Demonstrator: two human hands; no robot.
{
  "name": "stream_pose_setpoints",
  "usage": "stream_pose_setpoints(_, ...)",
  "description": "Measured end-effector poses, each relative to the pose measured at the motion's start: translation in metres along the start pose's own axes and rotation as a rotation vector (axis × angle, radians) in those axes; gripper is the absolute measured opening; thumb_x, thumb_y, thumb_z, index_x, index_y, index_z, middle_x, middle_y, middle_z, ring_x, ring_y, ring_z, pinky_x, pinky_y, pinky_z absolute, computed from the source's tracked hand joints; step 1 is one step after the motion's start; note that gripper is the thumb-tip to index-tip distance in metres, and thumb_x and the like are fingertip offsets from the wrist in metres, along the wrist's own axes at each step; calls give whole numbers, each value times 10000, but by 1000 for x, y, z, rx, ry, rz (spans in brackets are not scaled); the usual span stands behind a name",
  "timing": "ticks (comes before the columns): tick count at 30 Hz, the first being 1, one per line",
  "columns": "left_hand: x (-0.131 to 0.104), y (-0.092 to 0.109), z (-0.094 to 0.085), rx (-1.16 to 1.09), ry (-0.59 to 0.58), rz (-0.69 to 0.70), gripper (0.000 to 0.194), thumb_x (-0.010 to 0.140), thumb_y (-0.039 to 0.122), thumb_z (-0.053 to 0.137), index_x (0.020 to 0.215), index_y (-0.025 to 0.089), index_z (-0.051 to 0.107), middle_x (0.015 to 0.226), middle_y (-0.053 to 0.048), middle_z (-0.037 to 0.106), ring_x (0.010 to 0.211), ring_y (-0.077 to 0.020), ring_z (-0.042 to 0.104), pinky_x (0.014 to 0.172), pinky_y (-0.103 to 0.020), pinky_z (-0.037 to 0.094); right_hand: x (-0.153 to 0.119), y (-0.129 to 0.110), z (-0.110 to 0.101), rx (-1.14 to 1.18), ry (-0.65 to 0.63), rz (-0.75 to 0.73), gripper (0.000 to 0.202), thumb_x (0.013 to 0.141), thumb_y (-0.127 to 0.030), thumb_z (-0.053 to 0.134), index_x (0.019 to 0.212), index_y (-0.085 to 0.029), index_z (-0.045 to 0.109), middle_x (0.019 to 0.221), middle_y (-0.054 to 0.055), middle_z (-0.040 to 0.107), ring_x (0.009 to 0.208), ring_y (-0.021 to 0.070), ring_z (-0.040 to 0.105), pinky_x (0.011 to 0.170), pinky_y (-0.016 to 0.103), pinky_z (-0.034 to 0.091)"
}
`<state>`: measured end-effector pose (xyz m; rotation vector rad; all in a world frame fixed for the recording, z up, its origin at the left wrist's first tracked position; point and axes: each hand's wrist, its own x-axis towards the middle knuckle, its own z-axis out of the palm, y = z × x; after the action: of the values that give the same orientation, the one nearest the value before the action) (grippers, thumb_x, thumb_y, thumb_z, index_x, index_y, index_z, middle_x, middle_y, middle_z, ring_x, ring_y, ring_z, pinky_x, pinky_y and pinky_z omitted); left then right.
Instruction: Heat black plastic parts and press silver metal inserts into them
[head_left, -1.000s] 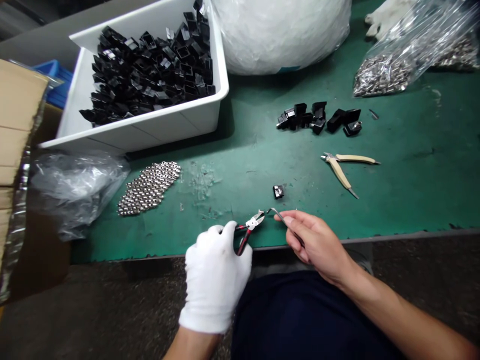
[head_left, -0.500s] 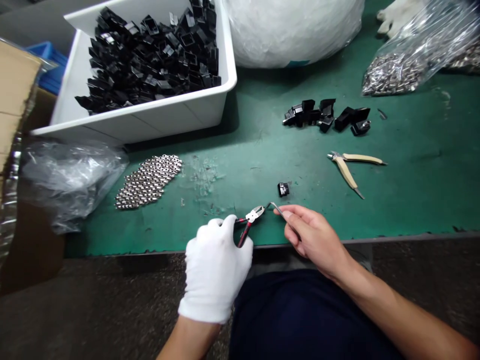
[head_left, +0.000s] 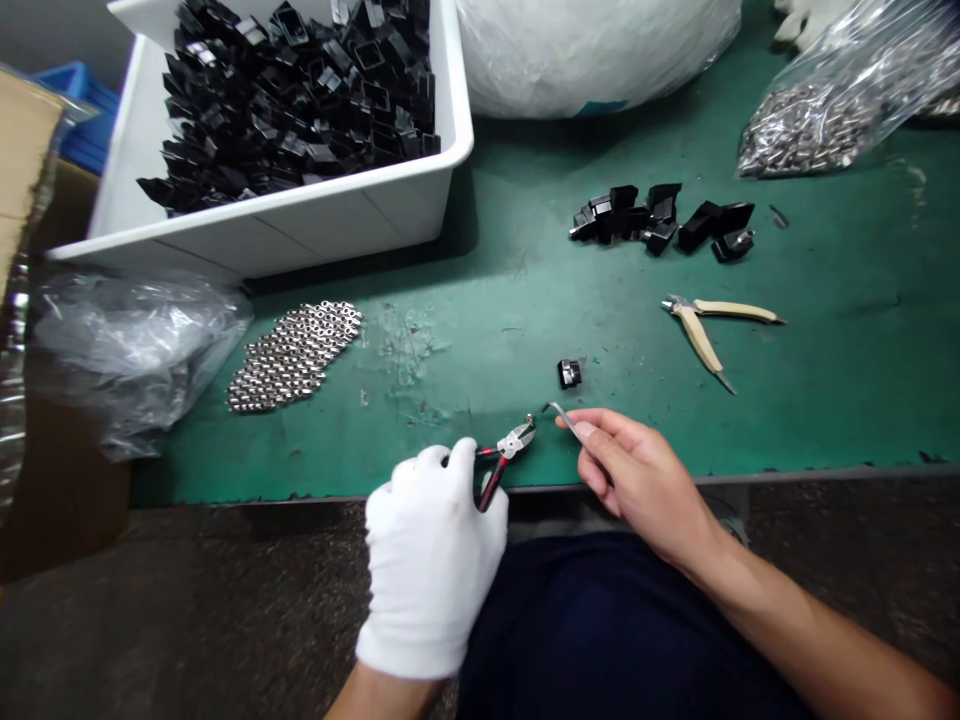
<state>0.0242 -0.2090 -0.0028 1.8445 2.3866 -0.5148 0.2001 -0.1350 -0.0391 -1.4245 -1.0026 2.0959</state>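
Green-topped workbench (head_left: 832,400), chipped along its near edge, above a dark speckled floor (head_left: 225,600). Head view, the only feed I have at this distance; all places are listed from one landmark, the small black plastic block with a shiny face (head_left: 570,374), lying alone on the green surface.

Nearer the person than the block, to its left: left hand (head_left: 431,560), in a white knit glove, closed around red-and-black-handled metal pliers (head_left: 517,440). At their tips I see a tiny shiny piece (head_left: 531,421); whether it is clamped I cannot tell.

Nearer the person, to its right: right hand (head_left: 641,480), bare, thumb and fingers pinching a thin grey metal rod with a bent end (head_left: 565,416). The bend points at the plier tips, just beside them.

Right of the block: cream-handled cutters (head_left: 699,335), handles spread. Beyond it, to the right: a loose row of black plastic pieces (head_left: 660,220), then a clear bag of small silver parts (head_left: 802,125).

Left of it: close-packed silver metal pieces (head_left: 296,355). Beyond, to the left: a white plastic bin (head_left: 330,225) heaped with black plastic housings (head_left: 300,110).
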Motion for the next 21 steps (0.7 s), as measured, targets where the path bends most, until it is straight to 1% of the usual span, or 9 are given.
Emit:
stream_pose_setpoints(4, 1, 4, -1, 32, 12, 1, 279, 904, 363, 518, 1151, 252, 587, 983, -78, 614, 892, -310, 568, 706, -390, 303, 7, -1, 0, -46, -35, -41, 339, 1018, -436, 513, 1194, -165, 615, 549, -72, 500, 437, 48, 370, 410, 155, 294)
stream_pose_setpoints(9, 1, 2, -2, 53, 15, 8, 288, 915, 371, 510, 1170, 254, 576, 1019, -80, 615, 923, -318, 561, 711, -402, 302, 12, -5, 0, -178, -70, -72, 310, 1028, -427, 487, 1143, -182, 637, 564, -66, 512, 483, 54, 406, 456, 156, 331)
stream_pose_setpoints(11, 0, 1, -2, 57, 18, 6, 292, 916, 372, 512, 1177, 256, 573, 1033, -80, 615, 930, -318, 560, 715, -403, 302, 12, -6, -1, -205, -79, -69, 295, 1027, -422, 484, 1111, -185, 638, 564, -66, 515, 477, 53, 400, 455, 157, 327)
stream_pose_setpoints(17, -1, 0, 0, 64, 32, 11, 307, 917, 373, 519, 1196, 254, 565, 1063, -83, 618, 952, -319, 556, 741, -415, 314, 12, -4, -3, -199, -98, -48, 279, 1023, -429, 483, 1085, -197, 626, 564, -68, 513, 451, 49, 376, 430, 153, 297)
stream_pose_setpoints(21, 1, 2, -2, 73, 35, 15, 301, 918, 364, 518, 1191, 245, 567, 1064, -92, 620, 960, -320, 556, 749, -415, 317, 11, -5, -3, -178, -100, -23, 285, 1012, -431, 494, 1077, -186, 624, 556, -65, 506, 440, 52, 365, 414, 151, 281)
